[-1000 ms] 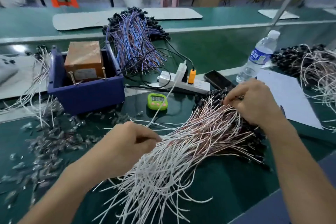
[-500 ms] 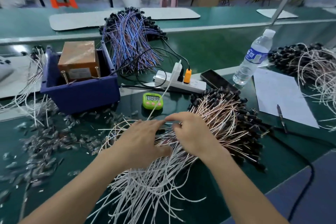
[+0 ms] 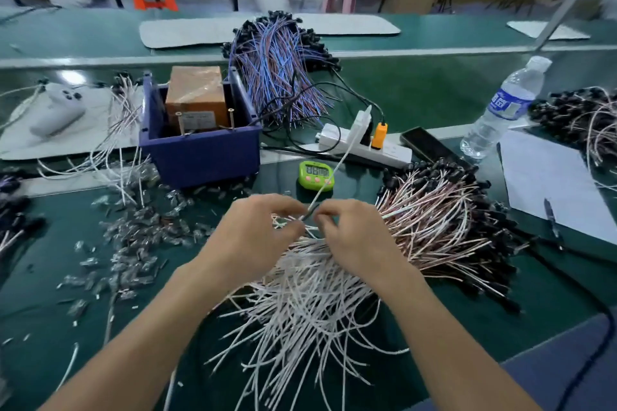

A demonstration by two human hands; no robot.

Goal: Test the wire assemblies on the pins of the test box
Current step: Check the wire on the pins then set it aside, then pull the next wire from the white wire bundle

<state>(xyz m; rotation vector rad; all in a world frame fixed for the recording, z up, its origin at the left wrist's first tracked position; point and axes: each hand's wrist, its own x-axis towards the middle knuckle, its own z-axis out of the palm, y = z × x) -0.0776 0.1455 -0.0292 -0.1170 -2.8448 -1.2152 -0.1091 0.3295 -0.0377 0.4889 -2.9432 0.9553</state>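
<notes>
Wire assemblies (image 3: 334,294), white and pink with black ends, heaped mid-bench beneath both hands. Far left: smaller loose batch (image 3: 123,130) beside scattered clear scraps (image 3: 140,243). Next right: test box (image 3: 195,93) inside blue bin (image 3: 200,160), its two upright pins (image 3: 180,122) bare, well apart from the hands. Centre: left hand (image 3: 253,237) and right hand (image 3: 354,240), close together, each pinching one thin strand (image 3: 309,212); possibly the white lead from the power strip (image 3: 394,153), hard to tell. Far right: another heap (image 3: 587,120). Likely stage: picking a piece, no test contact yet, most of the heap left.
</notes>
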